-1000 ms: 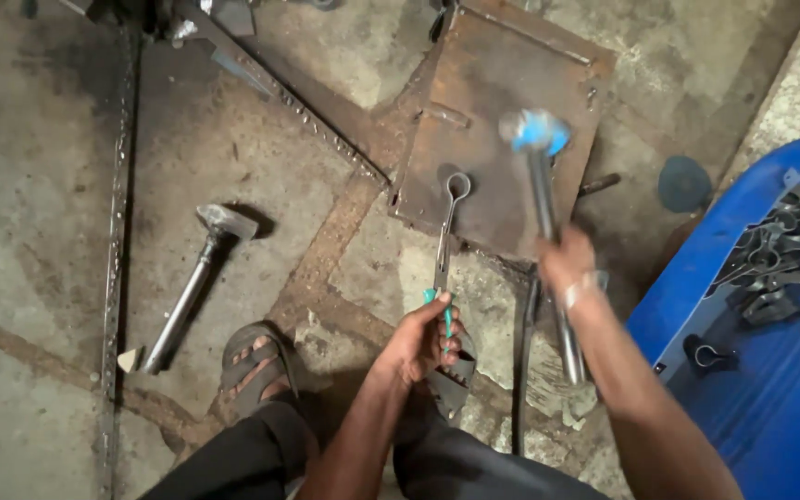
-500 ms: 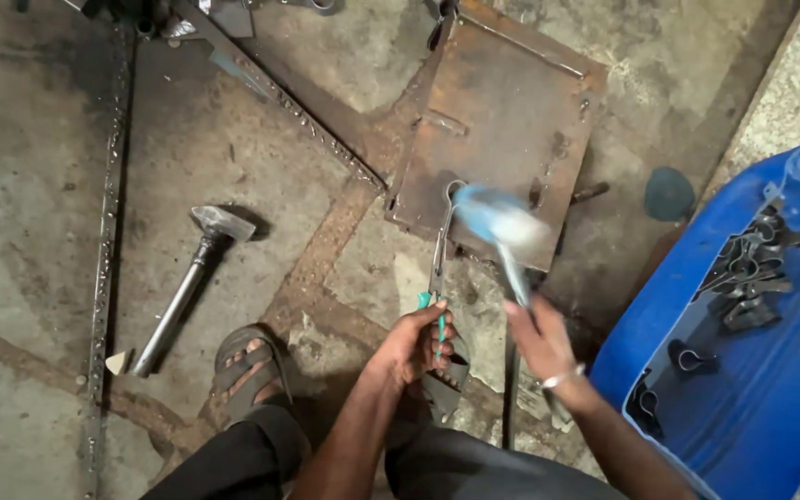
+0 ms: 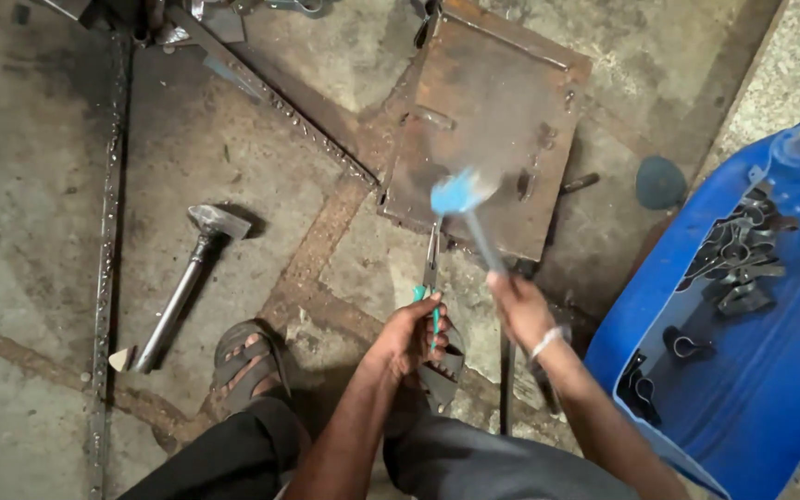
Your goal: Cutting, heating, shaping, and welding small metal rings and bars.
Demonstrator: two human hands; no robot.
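A torn blue plastic tub (image 3: 789, 370) holding dark bent metal clips (image 3: 738, 250) stood at the right of the concrete floor (image 3: 39, 185), beside a rusty rectangular steel plate (image 3: 502, 102). A second steel-handled hammer (image 3: 182, 287) lay on the floor to the left, near a sandalled foot (image 3: 244, 359). The person's right hand (image 3: 520, 310), fingers wrapped around the handle, swung a blurred blue-headed hammer (image 3: 460, 194) over the plate's near edge. The left hand (image 3: 409, 335) gripped green-handled pliers (image 3: 431, 278), their nose at that edge.
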